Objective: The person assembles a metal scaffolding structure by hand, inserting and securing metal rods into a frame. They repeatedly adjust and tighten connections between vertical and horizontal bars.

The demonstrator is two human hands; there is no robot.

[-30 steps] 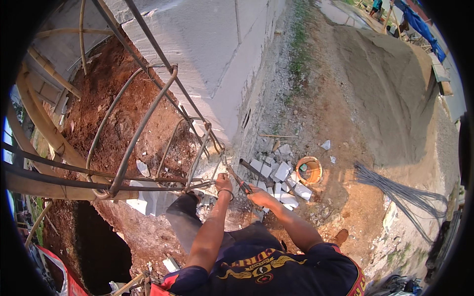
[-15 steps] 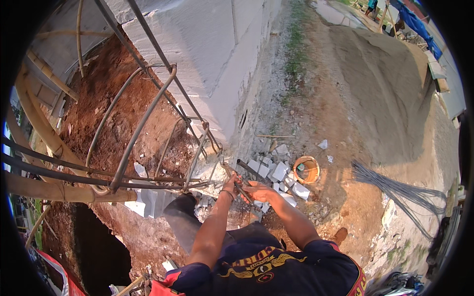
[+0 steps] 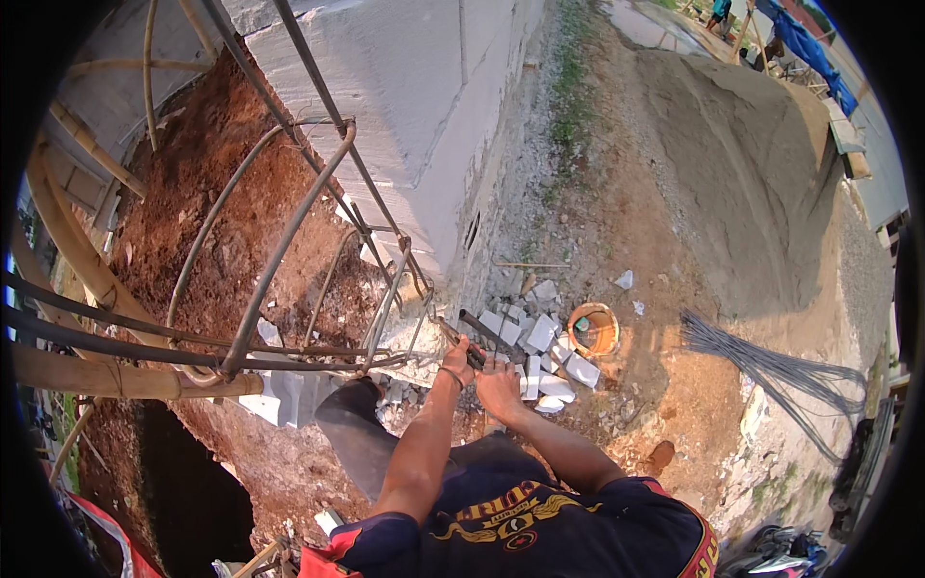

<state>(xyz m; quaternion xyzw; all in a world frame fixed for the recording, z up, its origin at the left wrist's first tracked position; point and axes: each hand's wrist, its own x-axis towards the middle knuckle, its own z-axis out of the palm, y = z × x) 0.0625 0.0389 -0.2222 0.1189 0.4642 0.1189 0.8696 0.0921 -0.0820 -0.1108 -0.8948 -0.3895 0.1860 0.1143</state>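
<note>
Both hands meet at the rebar cage's corner: the left hand (image 3: 456, 358) closes its grip around a dark pincer tool (image 3: 489, 334), and the right hand (image 3: 498, 387) clasps just beneath. Best to keep the tool square to the rebar cage (image 3: 289, 241), twisting evenly above the white rubble (image 3: 554, 371).

Wall: a pale grey concrete block wall (image 3: 405, 87) ran up the frame.
Rubble: broken white block pieces (image 3: 544, 361) lay beside an orange bucket (image 3: 593, 329).
Sand: a sand heap (image 3: 742, 164) stood at right.
Wire: a grey wire bundle (image 3: 771, 371) lay nearby.
</note>
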